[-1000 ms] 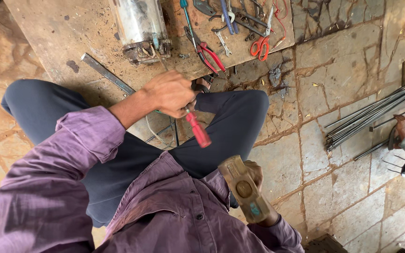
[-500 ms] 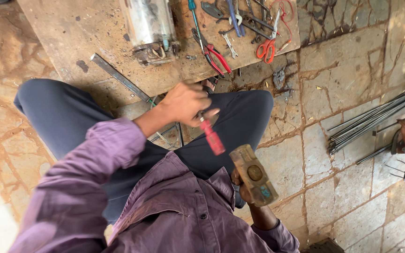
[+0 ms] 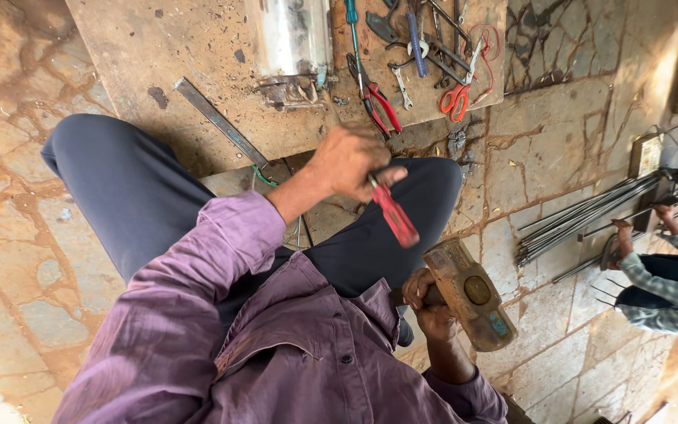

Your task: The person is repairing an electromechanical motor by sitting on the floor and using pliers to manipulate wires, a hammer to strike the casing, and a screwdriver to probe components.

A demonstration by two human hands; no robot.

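Note:
My left hand point(image 3: 348, 159) is raised over my lap and grips a red-handled screwdriver point(image 3: 392, 215), its handle pointing down towards my body. My right hand point(image 3: 428, 305) sits close to my chest, closed around the handle of a heavy hammer point(image 3: 471, 294) with a worn, rusty head. I sit cross-legged in dark trousers and a purple shirt. A silvery metal cylinder point(image 3: 292, 43) lies on the wooden board point(image 3: 158, 55) in front of my knees.
Pliers with red grips point(image 3: 377, 102), red-handled scissors point(image 3: 458, 96), spanners point(image 3: 402, 85) and a flat metal strip point(image 3: 221, 122) lie on the board. A bundle of steel rods point(image 3: 582, 216) lies on the stone floor at right, where another person's hand point(image 3: 620, 229) and checked sleeve reach in.
My left hand has lifted with the screwdriver and shifted right. The hammer in my right hand has come up higher and closer to the screwdriver.

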